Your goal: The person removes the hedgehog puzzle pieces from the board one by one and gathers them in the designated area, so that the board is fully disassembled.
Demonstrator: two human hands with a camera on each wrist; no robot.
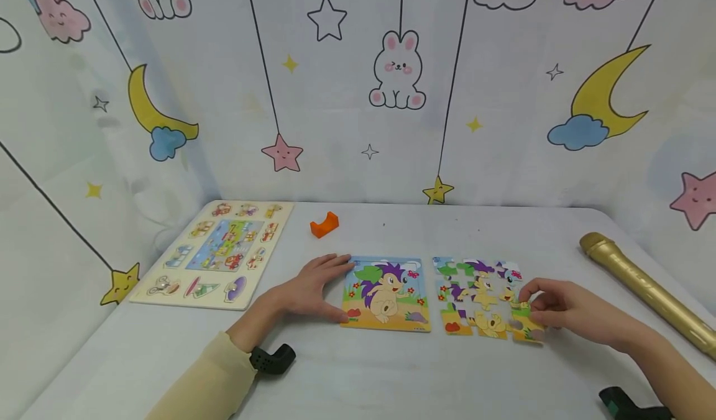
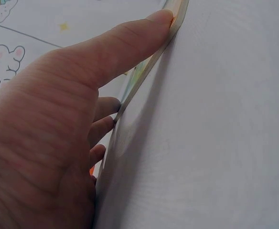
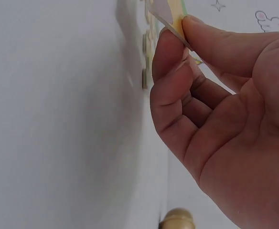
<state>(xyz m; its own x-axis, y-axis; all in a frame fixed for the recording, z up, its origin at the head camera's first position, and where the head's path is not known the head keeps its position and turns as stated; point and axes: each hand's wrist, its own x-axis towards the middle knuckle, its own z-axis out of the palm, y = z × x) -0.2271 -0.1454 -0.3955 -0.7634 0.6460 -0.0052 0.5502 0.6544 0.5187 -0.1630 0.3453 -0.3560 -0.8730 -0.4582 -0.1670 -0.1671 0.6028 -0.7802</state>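
A square hedgehog puzzle board (image 1: pixel 386 292) lies flat on the table, its picture whole. My left hand (image 1: pixel 316 286) rests at its left edge, fingers at the upper corner and thumb on the lower corner; the left wrist view shows the thumb (image 2: pixel 130 43) touching the rim. To the right lie loose hedgehog puzzle pieces (image 1: pixel 483 286), set in a rough square with gaps between them. My right hand (image 1: pixel 570 311) pinches a puzzle piece (image 3: pixel 175 14) between thumb and fingertips at that square's lower right. In the right wrist view the piece is tilted up off the table.
A cream picture board (image 1: pixel 263 286) with vehicle shapes lies at the left. Behind the hedgehog board sits an orange curved block (image 1: pixel 325 224). A gold microphone-like stick (image 1: pixel 643 286) lies along the right side. A patterned cloth (image 1: pixel 347 109) hangs behind the white table.
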